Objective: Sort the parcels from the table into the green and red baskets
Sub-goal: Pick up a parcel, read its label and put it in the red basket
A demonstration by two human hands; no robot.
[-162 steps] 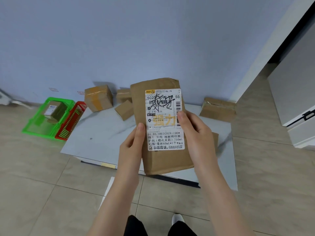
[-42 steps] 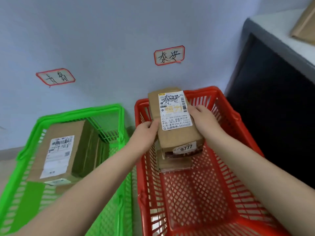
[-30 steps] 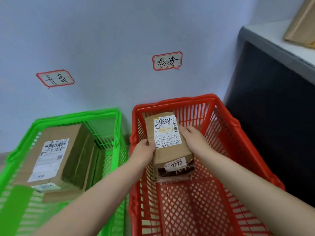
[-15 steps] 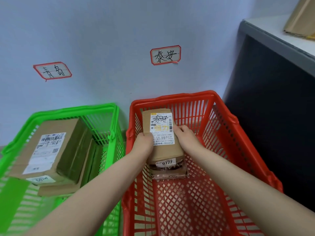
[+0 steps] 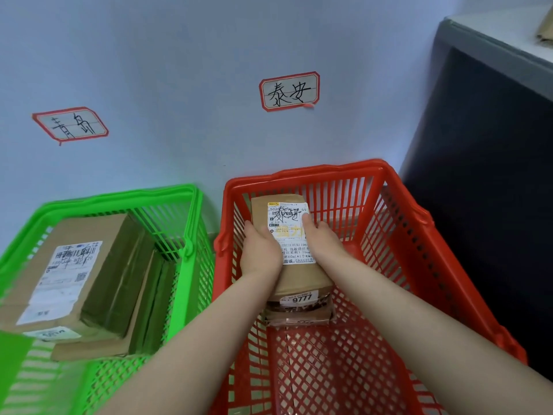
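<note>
Grip: L hand [image 5: 259, 253] & R hand [image 5: 322, 239] clasped on parcel [image 5: 294, 275], low inside red basket [image 5: 398, 241].

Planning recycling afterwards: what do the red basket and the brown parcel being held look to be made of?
Red lattice basket: apparently moulded plastic, slightly glossy, with uniform slotted walls. Brown parcel with white shipping label: likely matte cardboard or kraft paper; creased edges, held by left hand and right hand.

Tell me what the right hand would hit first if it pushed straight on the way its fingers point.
Probably the red basket's far slatted wall, past the parcel the right hand grips; depth is unclear.
</note>
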